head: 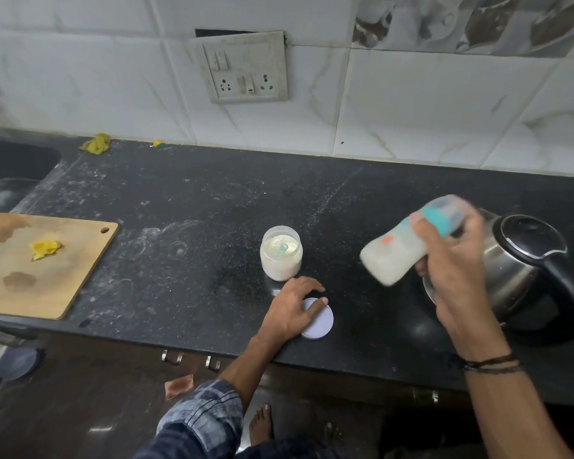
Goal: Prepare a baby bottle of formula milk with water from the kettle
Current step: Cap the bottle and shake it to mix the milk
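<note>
My right hand (451,260) grips a baby bottle (398,256) full of white milk, tilted on its side in the air, its teal collar and clear cap pointing up right; the bottle is blurred. Behind it stands a steel kettle (524,263) with a black lid and handle. An open jar of formula powder (281,253), a scoop lying in the powder, stands at the counter's middle. My left hand (292,309) rests on the jar's white lid (320,321), which lies flat near the front edge, fingers curled over its rim.
A wooden cutting board (40,279) with a yellow scrap lies at the left of the black counter (179,226), a sink (10,160) beyond it. Yellow cloth (96,144) sits by the tiled wall. A switch-and-socket plate (246,71) hangs above.
</note>
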Tool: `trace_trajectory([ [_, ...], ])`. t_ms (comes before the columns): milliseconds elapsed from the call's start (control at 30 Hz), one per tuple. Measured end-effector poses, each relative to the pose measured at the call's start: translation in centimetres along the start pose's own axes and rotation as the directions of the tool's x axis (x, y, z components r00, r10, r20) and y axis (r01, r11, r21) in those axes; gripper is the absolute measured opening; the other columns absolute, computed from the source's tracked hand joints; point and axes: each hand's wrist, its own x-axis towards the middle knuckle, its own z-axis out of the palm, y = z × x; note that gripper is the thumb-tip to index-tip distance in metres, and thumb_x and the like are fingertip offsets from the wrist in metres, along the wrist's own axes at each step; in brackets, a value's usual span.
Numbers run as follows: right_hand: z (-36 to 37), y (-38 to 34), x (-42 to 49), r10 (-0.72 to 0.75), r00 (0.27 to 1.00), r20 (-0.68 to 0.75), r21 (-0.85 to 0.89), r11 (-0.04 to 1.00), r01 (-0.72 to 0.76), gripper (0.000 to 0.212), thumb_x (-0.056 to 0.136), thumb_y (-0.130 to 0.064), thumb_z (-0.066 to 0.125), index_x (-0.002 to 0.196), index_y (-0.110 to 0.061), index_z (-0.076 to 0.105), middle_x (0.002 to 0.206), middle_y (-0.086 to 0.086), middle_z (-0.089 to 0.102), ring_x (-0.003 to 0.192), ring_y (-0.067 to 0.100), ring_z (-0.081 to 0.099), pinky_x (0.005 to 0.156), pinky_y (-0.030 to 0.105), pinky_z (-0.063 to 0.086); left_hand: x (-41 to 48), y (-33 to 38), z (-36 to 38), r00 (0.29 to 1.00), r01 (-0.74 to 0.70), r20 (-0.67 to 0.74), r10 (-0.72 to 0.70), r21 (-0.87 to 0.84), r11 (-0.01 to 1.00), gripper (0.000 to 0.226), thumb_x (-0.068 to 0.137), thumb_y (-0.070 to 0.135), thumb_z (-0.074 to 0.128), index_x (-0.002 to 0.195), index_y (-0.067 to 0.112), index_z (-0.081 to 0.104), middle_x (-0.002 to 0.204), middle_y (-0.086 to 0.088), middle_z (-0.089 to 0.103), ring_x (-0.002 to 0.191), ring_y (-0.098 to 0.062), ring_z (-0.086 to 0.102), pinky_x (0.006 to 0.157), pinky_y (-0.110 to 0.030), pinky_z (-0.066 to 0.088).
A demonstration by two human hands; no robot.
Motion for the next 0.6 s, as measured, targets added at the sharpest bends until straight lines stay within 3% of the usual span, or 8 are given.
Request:
trace_trajectory([
  [67,-0.1,0.2,-0.2,0.016,0.998,0.056,-0.021,1.0,-0.015,0.056,0.069,-0.045,0.085,0.116,-0.051,0.056,0.088,-0.017,0.074,0.072,0.003,0.07,0.052,0.02,0.053,0.0,0.0,0.0,1.0,0.0,0.004,0.0,-0.002,1.0,0.026,0.098,0.043,0.064,0.115,0.025,0.071,0.12,0.014,0.067,0.112,-0.004,0.054,0.094,-0.01,0.036],
  [133,-0.5,-0.1,0.1,-0.021,0.997,-0.07,0.044,0.999,0.024,0.054,0.074,-0.046,0.083,0.119,-0.049,0.053,0.092,-0.021,0.074,0.076,0.003,0.07,0.052,0.02,0.053,0.0,0.1,0.0,1.0,0.004,0.001,-0.004,-0.006,1.0,0.025,0.098,0.041,0.065,0.115,0.025,0.071,0.12,0.014,0.067,0.112,-0.004,0.054,0.094,-0.013,0.038],
  [200,-0.8,-0.1,0.5,-0.027,0.99,-0.141,0.059,0.998,0.036,0.056,0.076,-0.051,0.081,0.122,-0.045,0.05,0.089,-0.021,0.074,0.067,0.003,0.066,0.046,0.019,0.047,0.1,0.2,0.0,1.0,0.012,0.0,-0.012,-0.005,1.0,0.023,0.098,0.039,0.066,0.115,0.024,0.071,0.12,0.013,0.068,0.112,-0.005,0.054,0.095,-0.018,0.041],
  [333,-0.8,0.4,0.0,0.046,0.996,0.082,-0.1,0.994,-0.037,0.059,0.065,-0.051,0.085,0.117,-0.054,0.056,0.085,-0.008,0.075,0.061,0.004,0.063,0.045,0.021,0.047,0.0,0.2,-0.1,1.0,0.01,0.011,-0.009,-0.012,1.0,0.026,0.098,0.041,0.065,0.116,0.023,0.072,0.121,0.013,0.068,0.112,-0.006,0.055,0.097,-0.025,0.045],
  [467,-1.3,0.0,0.6,-0.034,0.994,-0.1,0.016,0.999,0.035,0.056,0.077,-0.05,0.083,0.122,-0.048,0.05,0.092,-0.018,0.075,0.067,0.003,0.066,0.045,0.018,0.047,0.0,0.4,-0.2,1.0,0.019,0.007,-0.019,-0.014,1.0,0.024,0.098,0.039,0.066,0.116,0.023,0.072,0.121,0.013,0.068,0.113,-0.006,0.055,0.096,-0.025,0.045],
  [600,-1.0,0.3,0.5,0.042,0.995,0.086,-0.143,0.989,-0.029,0.059,0.066,-0.054,0.086,0.117,-0.057,0.055,0.089,-0.007,0.074,0.062,0.004,0.065,0.046,0.021,0.049,0.0,0.2,-0.2,1.0,0.016,0.01,-0.016,-0.013,1.0,0.024,0.098,0.04,0.066,0.115,0.024,0.072,0.121,0.014,0.067,0.113,-0.005,0.055,0.096,-0.021,0.043],
])
